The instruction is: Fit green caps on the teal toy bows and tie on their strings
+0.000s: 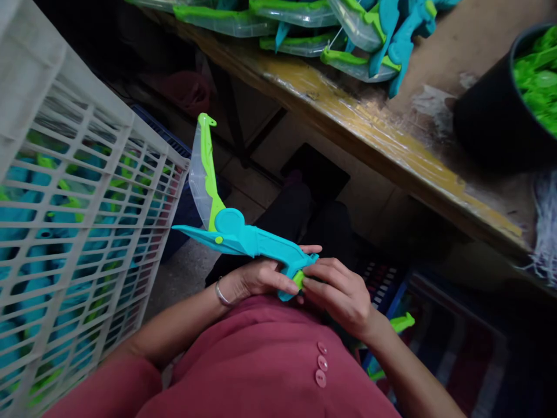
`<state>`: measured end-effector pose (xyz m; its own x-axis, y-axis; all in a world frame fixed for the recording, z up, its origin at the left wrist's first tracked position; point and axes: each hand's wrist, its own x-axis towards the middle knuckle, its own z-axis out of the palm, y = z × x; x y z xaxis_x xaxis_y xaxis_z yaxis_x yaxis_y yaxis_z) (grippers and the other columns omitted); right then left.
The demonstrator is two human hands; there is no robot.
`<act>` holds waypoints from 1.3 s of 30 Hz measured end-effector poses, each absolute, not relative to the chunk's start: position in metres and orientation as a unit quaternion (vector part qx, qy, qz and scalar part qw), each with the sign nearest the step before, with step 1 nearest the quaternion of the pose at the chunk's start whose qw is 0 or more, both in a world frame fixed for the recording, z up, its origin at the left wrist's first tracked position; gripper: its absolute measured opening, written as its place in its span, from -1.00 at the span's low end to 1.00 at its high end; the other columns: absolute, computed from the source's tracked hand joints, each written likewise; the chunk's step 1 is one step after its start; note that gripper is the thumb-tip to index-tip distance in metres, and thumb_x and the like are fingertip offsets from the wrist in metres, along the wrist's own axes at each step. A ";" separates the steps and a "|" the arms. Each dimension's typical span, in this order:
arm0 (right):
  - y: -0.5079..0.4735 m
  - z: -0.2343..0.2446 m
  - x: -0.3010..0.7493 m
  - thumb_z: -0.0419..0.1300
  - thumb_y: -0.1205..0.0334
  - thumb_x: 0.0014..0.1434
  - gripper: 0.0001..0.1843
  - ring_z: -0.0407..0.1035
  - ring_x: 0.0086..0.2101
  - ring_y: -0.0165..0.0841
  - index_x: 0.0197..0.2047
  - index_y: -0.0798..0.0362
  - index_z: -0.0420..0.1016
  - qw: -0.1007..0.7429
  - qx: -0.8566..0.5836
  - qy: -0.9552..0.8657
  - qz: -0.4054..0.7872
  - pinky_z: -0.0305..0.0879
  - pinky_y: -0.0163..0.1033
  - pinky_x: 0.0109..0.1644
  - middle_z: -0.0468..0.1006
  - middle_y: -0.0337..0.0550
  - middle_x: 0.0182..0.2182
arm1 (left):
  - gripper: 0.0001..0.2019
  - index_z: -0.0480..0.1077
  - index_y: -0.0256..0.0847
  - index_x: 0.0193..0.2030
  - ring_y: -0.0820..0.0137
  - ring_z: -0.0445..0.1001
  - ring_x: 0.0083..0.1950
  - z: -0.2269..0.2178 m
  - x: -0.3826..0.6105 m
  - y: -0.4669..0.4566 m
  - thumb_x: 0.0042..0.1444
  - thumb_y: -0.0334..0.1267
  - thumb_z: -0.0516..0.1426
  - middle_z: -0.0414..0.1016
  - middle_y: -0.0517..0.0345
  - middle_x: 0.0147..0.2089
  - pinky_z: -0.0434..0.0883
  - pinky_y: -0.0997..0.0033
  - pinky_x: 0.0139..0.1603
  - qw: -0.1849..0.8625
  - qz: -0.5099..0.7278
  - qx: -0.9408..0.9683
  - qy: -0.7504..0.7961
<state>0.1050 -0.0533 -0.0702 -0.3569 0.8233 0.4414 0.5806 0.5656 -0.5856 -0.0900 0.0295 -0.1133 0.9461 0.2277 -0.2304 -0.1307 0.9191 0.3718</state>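
Note:
A turquoise plastic piece with a pistol-shaped handle lies across my lap area. From its far end a clear, lime-edged flap stands swung up from a pointed turquoise lower part. My left hand, with a bracelet at the wrist, holds the handle from below, its thumb pressing near a small lime-green part. My right hand is closed at the handle's end, its fingertips pinching at that same green part. The fingers partly hide how the green part sits in the handle.
A white plastic crate of turquoise and green pieces stands at left. On the worn wooden table lie several similar clear-flapped pieces. A black bucket holds small green parts. A striped bag or cloth is at lower right.

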 end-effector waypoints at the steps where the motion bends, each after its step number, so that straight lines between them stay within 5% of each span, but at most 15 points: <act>1: -0.054 -0.070 0.106 0.21 0.41 0.37 -0.84 0.45 -0.09 -0.18 0.01 0.14 0.52 0.353 -0.427 -0.816 0.163 0.51 -0.09 -0.13 0.60 0.05 -0.10 | -0.15 0.33 -0.02 0.40 0.27 0.61 -0.13 -0.113 -0.090 0.030 -0.08 -0.47 0.37 0.52 -0.05 0.16 0.59 0.30 -0.12 0.967 0.089 0.192 0.142; 5: -0.055 -0.070 0.109 0.15 0.41 0.40 -0.81 0.45 -0.03 -0.14 0.04 0.19 0.52 0.332 -0.412 -0.832 0.170 0.52 -0.05 -0.09 0.60 0.07 -0.06 | -0.08 0.31 -0.02 0.41 0.24 0.60 -0.04 -0.113 -0.089 0.031 -0.15 -0.47 0.41 0.49 -0.10 0.24 0.56 0.37 -0.10 0.957 0.077 0.231 0.160; 9: -0.057 -0.069 0.116 0.10 0.43 0.43 -0.79 0.43 0.01 -0.11 0.05 0.23 0.50 0.331 -0.407 -0.835 0.169 0.53 -0.03 -0.07 0.59 0.11 -0.03 | 0.01 0.21 0.06 0.48 0.30 0.61 -0.18 -0.108 -0.090 0.032 -0.15 -0.43 0.43 0.36 -0.15 0.37 0.56 0.32 -0.15 0.945 0.056 0.272 0.171; 15: -0.059 -0.068 0.115 0.20 0.43 0.38 -0.83 0.43 0.00 -0.14 0.02 0.21 0.50 0.332 -0.425 -0.820 0.192 0.55 -0.03 -0.05 0.60 0.06 -0.04 | -0.07 0.28 -0.01 0.44 0.13 0.49 0.19 -0.103 -0.089 0.028 -0.12 -0.35 0.44 0.45 -0.05 0.30 0.44 0.23 0.16 0.913 0.087 0.330 0.222; 21: -0.071 -0.071 0.097 0.27 0.47 0.31 -0.73 0.43 0.03 -0.11 0.07 0.23 0.48 0.359 -0.479 -0.781 0.177 0.55 0.03 0.05 0.58 0.11 -0.03 | -0.05 0.28 -0.01 0.43 0.09 0.42 0.28 -0.107 -0.087 0.023 -0.15 -0.34 0.45 0.45 -0.05 0.29 0.41 0.21 0.21 0.925 0.081 0.290 0.230; 27: -0.076 -0.072 0.098 0.26 0.37 0.35 -0.69 0.37 0.11 -0.12 0.15 0.11 0.47 0.359 -0.521 -0.746 0.210 0.48 0.00 0.12 0.49 0.09 0.08 | -0.22 0.38 -0.09 0.32 0.37 0.48 -0.18 -0.111 -0.086 0.014 -0.12 -0.34 0.38 0.53 0.05 0.00 0.42 0.45 -0.20 0.921 0.096 0.243 0.290; 32: -0.059 -0.074 0.114 0.35 -0.05 0.29 -0.36 0.29 0.24 -0.15 0.34 -0.04 0.34 0.340 -0.568 -0.610 0.435 0.36 -0.08 0.24 0.31 0.03 0.28 | -0.71 0.46 -0.25 -0.20 0.37 0.41 -0.27 -0.097 -0.086 0.018 -0.09 -0.23 0.33 0.45 0.18 -0.33 0.39 0.35 -0.14 0.854 0.052 0.418 0.306; 36: -0.046 -0.081 0.117 0.37 -0.09 0.23 -0.33 0.43 -0.04 -0.24 0.29 0.05 0.38 0.269 -0.534 -0.522 0.609 0.39 -0.20 0.01 0.52 -0.06 0.02 | -0.76 0.36 -0.21 -0.33 0.29 0.42 -0.26 -0.088 -0.087 0.017 -0.05 -0.13 0.26 0.39 0.19 -0.39 0.37 0.27 -0.13 0.786 -0.022 0.519 0.335; 39: -0.047 -0.082 0.111 0.34 -0.06 0.21 -0.41 0.34 -0.30 -0.37 0.20 0.09 0.42 0.245 -0.553 -0.487 0.630 0.26 -0.30 -0.26 0.51 -0.20 -0.24 | -0.82 0.38 -0.21 -0.31 0.30 0.40 -0.25 -0.087 -0.087 0.013 -0.03 -0.17 0.18 0.41 0.18 -0.35 0.35 0.26 -0.13 0.764 -0.031 0.542 0.350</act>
